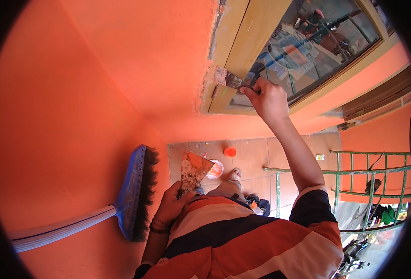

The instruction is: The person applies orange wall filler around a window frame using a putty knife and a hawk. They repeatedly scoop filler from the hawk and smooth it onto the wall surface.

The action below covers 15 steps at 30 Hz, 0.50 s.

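My right hand [271, 101] is raised at the window, closed round the handle of a small putty knife [231, 79]. The knife's smeared blade lies over the tan wooden window frame [242, 39], close to the rough edge where frame meets orange wall [168, 60]. Lower down, near my body, my left hand [170, 204] grips a wide scraper [195, 171] whose triangular blade is coated with orange and whitish residue. Its handle is mostly hidden by my fingers.
A blue broom [133, 195] with dark bristles leans at the left wall. On the tiled floor stand an orange cup [230, 151] and a white tub with orange contents [215, 169], near my foot. Green metal scaffolding [303, 172] stands at right. The window glass [307, 51] reflects a person.
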Motion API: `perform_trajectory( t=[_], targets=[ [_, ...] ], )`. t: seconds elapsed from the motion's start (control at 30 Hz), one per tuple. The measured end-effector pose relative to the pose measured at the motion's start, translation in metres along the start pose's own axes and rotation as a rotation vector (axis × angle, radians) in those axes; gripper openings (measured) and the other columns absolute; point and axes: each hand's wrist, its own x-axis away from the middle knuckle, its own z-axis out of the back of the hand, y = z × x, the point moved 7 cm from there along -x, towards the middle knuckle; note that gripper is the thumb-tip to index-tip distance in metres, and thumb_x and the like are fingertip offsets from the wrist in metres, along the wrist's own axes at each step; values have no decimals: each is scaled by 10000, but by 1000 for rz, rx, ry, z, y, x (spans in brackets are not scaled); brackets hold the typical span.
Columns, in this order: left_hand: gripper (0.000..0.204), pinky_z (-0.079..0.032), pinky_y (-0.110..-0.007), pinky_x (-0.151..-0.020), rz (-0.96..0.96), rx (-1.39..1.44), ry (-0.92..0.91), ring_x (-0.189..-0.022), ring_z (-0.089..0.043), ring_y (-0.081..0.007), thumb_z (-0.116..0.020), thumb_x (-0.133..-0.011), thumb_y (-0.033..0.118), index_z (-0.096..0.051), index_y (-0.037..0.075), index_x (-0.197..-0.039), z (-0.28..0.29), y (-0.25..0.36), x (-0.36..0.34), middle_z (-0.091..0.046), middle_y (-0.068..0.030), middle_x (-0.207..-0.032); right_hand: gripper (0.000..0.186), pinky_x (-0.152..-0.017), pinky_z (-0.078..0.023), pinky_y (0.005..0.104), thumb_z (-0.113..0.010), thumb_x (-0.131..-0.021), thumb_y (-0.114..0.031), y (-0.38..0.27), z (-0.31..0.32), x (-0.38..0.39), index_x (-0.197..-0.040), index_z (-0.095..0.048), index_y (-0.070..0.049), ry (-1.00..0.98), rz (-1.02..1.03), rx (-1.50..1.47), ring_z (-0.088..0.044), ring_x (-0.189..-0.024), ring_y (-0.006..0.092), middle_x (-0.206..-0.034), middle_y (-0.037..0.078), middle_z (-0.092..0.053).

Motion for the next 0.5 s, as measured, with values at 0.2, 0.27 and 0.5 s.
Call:
perform_trajectory(
  t=[0.2,0.27,0.5],
  targets=[
    [243,-459,-227,-671,13,4,28,-793,-535,-59,-627,-904,41,-559,-1,-1133,2,2,3,-607,-13,-943,381,-524,-471,389,-817,-741,-323,12,6,28,-682,-579,-32,-154,-169,-82,-601,-531,280,-574,116,-598],
    [232,-459,-228,-663,36,42,61,-786,-541,-62,-615,-910,41,-559,-3,-1131,2,0,6,-606,-15,-926,377,-540,-480,398,-810,-743,-334,22,-2,46,-703,-594,-29,-271,-228,-128,-616,-548,274,-593,116,-611],
    [202,-461,-231,-654,17,102,60,-739,-543,-71,-601,-918,43,-555,-8,-1108,-4,3,8,-592,-3,-847,331,-408,-442,249,-833,-753,-210,58,-38,149,-732,-569,-11,-555,-669,-607,-573,-473,117,-660,88,-643]
  ],
)
